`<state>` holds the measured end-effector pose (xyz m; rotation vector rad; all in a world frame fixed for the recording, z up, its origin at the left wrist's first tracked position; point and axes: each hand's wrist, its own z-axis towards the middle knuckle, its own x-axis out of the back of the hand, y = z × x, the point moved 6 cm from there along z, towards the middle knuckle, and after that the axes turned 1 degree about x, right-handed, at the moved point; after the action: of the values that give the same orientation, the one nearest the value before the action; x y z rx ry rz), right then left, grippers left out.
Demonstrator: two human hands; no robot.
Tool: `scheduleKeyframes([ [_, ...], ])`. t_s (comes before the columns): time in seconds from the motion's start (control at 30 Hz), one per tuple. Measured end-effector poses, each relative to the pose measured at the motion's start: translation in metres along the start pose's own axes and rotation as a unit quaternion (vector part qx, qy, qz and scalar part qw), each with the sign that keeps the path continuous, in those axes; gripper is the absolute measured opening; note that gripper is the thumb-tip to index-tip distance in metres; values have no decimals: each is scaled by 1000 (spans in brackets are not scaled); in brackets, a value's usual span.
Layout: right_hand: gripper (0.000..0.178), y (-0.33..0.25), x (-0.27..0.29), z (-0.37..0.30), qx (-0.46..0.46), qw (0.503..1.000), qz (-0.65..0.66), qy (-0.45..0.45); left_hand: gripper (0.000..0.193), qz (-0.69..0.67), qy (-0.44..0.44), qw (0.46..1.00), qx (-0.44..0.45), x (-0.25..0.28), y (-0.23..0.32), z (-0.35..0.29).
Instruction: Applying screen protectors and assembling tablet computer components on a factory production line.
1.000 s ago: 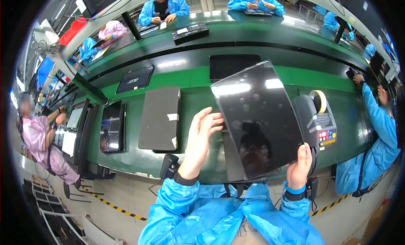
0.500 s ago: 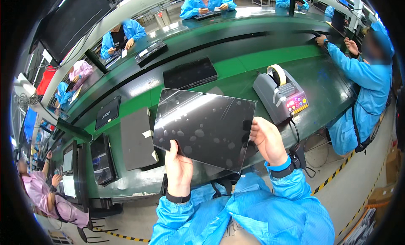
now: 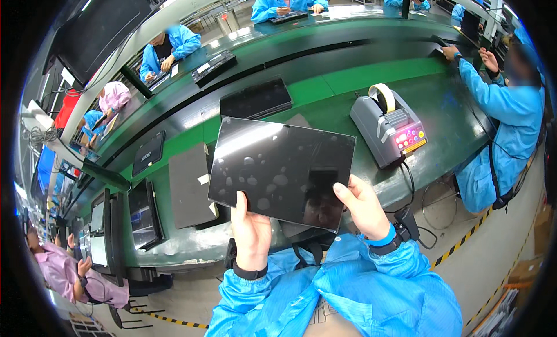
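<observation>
Item: one glossy black screen [image 3: 264, 174], flat and thin, pale round marks on its face; located mid-frame, tilted, above the near edge of the green desk [image 3: 458, 125].
Left hand [image 3: 250, 232]: clamped on the lower-left edge, thumb in front, other fingers mostly hidden.
Right hand [image 3: 364, 208]: clamped on the lower-right edge, thumb on the face — an edge grip, probably to steady both ends and leave most of the face uncovered.
Nearby: tape dispenser [image 3: 387, 131], right of centre, perhaps placed for easy reach; grey board [image 3: 188, 189], left of centre.
</observation>
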<state>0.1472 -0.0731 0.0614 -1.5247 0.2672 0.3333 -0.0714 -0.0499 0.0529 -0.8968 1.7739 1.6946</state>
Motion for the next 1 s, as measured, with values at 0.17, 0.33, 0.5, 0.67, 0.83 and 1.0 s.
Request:
scheduleKeyframes([
  [0.17,26,-16,36,15,25,999,29,5,56,-50,-90,992,79,-14,10,-14],
  [0.33,27,-53,52,20,29,998,13,-54,80,-46,-280,954,96,8,85,1],
  [0.5,17,-80,43,28,17,988,-127,-81,64,390,-255,883,-62,-66,135,16],
  [0.67,18,-92,12,33,2,960,-214,-183,36,631,-359,683,80,-128,66,22],
  [0.83,17,-83,4,41,18,964,-218,-153,37,464,-306,828,79,-92,23,6],
  [1.0,25,-39,21,22,50,996,13,72,38,434,-239,868,-32,-68,21,3],
])
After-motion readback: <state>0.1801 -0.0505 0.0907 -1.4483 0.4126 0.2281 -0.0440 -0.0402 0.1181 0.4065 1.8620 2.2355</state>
